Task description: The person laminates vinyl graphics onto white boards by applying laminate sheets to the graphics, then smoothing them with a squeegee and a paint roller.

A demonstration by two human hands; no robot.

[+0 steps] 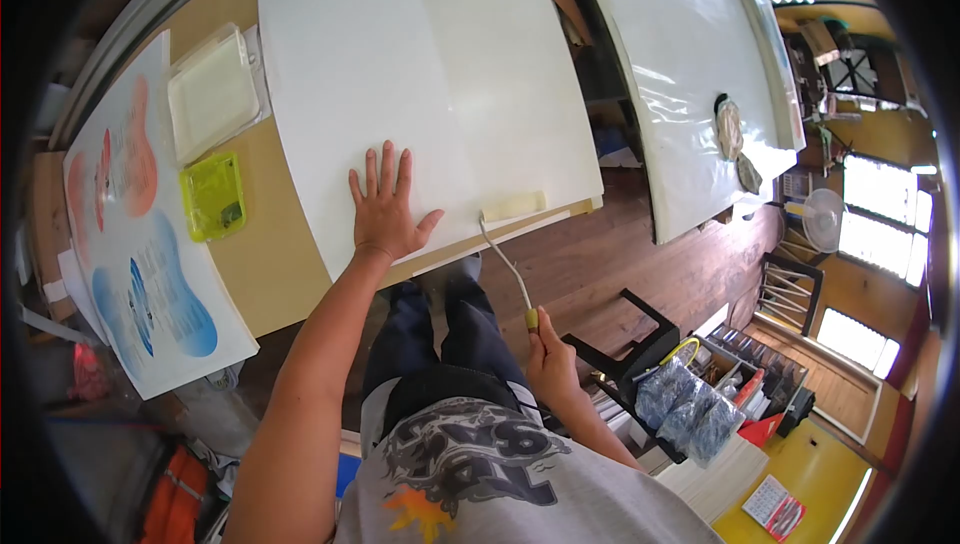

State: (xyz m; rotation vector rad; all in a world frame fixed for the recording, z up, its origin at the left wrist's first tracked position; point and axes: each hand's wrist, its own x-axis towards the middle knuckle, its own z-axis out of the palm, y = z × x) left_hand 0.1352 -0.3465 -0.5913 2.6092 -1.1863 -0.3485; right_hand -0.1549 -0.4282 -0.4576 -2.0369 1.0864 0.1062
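My left hand lies flat on a large white sheet, its fingers spread. The sheet covers much of the table in front of me. My right hand is closed around the yellowish handle of a paint roller. The roller's pale sleeve rests on the sheet near its front right edge, and its bent wire frame reaches back over the table edge to my hand. To the left of the sheet are a clear plastic tray with a white inside and a smaller yellow-green container.
Printed sheets with red and blue shapes lie at the table's left end. Across a gap on the right stands another white-covered table with a wrapped object on it. A black chair, a fan and a crowded cart are at the right.
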